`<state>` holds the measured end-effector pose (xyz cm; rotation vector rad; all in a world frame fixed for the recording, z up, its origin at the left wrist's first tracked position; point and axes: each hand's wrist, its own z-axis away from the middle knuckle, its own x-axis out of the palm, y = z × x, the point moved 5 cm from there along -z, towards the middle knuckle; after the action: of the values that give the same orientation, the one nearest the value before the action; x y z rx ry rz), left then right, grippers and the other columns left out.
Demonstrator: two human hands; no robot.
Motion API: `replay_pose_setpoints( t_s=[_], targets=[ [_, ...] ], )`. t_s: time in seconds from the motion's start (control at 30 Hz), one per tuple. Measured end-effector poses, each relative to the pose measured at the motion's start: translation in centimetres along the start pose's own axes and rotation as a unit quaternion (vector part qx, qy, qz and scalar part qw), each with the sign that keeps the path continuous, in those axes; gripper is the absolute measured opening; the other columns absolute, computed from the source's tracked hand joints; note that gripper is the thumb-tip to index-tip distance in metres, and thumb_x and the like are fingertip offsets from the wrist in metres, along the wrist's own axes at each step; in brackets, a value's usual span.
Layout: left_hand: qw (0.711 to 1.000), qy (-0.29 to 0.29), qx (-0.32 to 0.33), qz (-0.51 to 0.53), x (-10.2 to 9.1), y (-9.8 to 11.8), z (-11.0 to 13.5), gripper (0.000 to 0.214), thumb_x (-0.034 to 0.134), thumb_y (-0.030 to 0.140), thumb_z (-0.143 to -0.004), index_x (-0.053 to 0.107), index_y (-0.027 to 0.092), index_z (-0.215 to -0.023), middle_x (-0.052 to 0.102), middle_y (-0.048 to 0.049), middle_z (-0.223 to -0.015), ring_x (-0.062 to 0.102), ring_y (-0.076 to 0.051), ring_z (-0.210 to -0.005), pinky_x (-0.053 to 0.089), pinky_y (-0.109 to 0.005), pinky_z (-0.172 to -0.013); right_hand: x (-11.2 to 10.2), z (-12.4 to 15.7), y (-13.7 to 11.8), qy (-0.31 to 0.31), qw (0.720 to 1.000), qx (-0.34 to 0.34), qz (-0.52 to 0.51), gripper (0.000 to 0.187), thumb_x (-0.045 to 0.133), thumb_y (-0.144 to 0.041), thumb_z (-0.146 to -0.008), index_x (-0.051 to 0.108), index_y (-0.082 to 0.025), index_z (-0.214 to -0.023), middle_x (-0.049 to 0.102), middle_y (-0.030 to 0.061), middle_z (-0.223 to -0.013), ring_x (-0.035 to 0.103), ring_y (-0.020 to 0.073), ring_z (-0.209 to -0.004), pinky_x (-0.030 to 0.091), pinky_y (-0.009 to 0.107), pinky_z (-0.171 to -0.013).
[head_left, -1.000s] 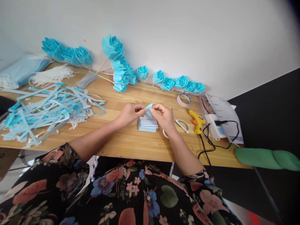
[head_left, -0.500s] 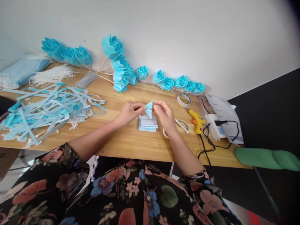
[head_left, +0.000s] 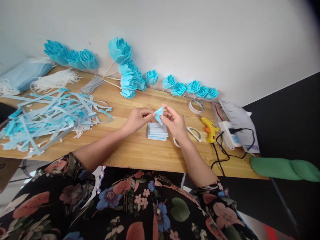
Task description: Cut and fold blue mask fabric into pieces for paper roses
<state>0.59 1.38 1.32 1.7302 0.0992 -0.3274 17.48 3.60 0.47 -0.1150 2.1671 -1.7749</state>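
My left hand (head_left: 137, 119) and my right hand (head_left: 174, 121) both pinch a small folded light-blue piece (head_left: 158, 115) between their fingertips, held just above the wooden table (head_left: 130, 146). Directly below the hands sits a small stack of cut blue-and-white squares (head_left: 157, 132). White-handled scissors (head_left: 193, 134) lie beside my right wrist, partly hidden by it.
Finished blue fabric flowers (head_left: 125, 71) line the wall. A heap of cut blue strips (head_left: 50, 116) and white ear loops (head_left: 53, 80) fill the left side, with face masks (head_left: 22, 75) behind. To the right lie a tape roll (head_left: 196, 106), a yellow glue gun (head_left: 210, 128), a power strip (head_left: 231, 138) and cables.
The blue piece has been turned and folded from a flat tilt into an upright pointed shape. My right fingers have shifted round it, and both hands stay above the stack.
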Motion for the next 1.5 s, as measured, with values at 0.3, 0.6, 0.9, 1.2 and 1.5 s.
replay_pose_setpoints(
  t_s=[0.3,0.6,0.9,1.2,1.5],
  targets=[
    [1.0,-0.007,-0.01,-0.012,0.11,-0.23,-0.08,0.031,0.059,0.037,-0.085,0.068,0.015,-0.065,0.066,-0.0013,-0.063,0.053,-0.011,-0.059,0.039,-0.024,-0.06,-0.12,0.06,0.15,0.011,1.0,0.005,-0.006,0.045,0.071,-0.037,-0.08,0.068,-0.025,-0.123,0.071,0.0009,-0.086,0.062,0.0141,-0.07,0.053,0.032,-0.069],
    [1.0,-0.015,-0.006,0.012,0.24,-0.03,0.0,0.029,0.06,0.037,-0.086,0.067,0.015,-0.068,0.064,-0.0007,-0.062,0.051,-0.009,-0.058,0.037,-0.022,-0.055,0.1,0.17,0.01,0.004,1.0,0.012,-0.028,0.045,0.072,-0.042,-0.08,0.069,-0.025,-0.121,0.07,0.0013,-0.089,0.06,0.0145,-0.073,0.051,0.03,-0.067],
    [0.994,-0.015,-0.029,0.103,0.11,-0.33,-0.31,0.037,0.058,0.049,-0.088,0.063,0.015,-0.075,0.064,-0.0016,-0.064,0.053,-0.009,-0.055,0.041,-0.021,-0.054,-0.37,0.16,-0.34,0.038,0.999,0.005,0.009,0.043,0.066,-0.041,-0.083,0.069,-0.023,-0.122,0.067,0.0011,-0.086,0.057,0.0141,-0.073,0.049,0.029,-0.067],
    [0.995,-0.031,-0.035,0.087,0.37,-0.45,-0.22,0.023,0.061,0.037,-0.081,0.062,0.015,-0.076,0.062,-0.0002,-0.065,0.054,-0.01,-0.06,0.04,-0.023,-0.057,-0.31,0.13,-0.38,0.043,0.999,0.001,0.014,0.043,0.068,-0.04,-0.081,0.071,-0.021,-0.12,0.069,0.0019,-0.088,0.056,0.0136,-0.073,0.049,0.028,-0.067],
    [0.998,-0.053,0.003,0.017,0.56,-0.12,-0.09,0.035,0.056,0.047,-0.088,0.062,0.015,-0.074,0.063,-0.0018,-0.068,0.052,-0.011,-0.063,0.037,-0.024,-0.059,0.14,0.36,-0.43,0.02,0.997,-0.022,0.066,0.041,0.066,-0.033,-0.082,0.071,-0.021,-0.121,0.071,0.002,-0.084,0.058,0.0128,-0.07,0.051,0.028,-0.068]
  ],
)
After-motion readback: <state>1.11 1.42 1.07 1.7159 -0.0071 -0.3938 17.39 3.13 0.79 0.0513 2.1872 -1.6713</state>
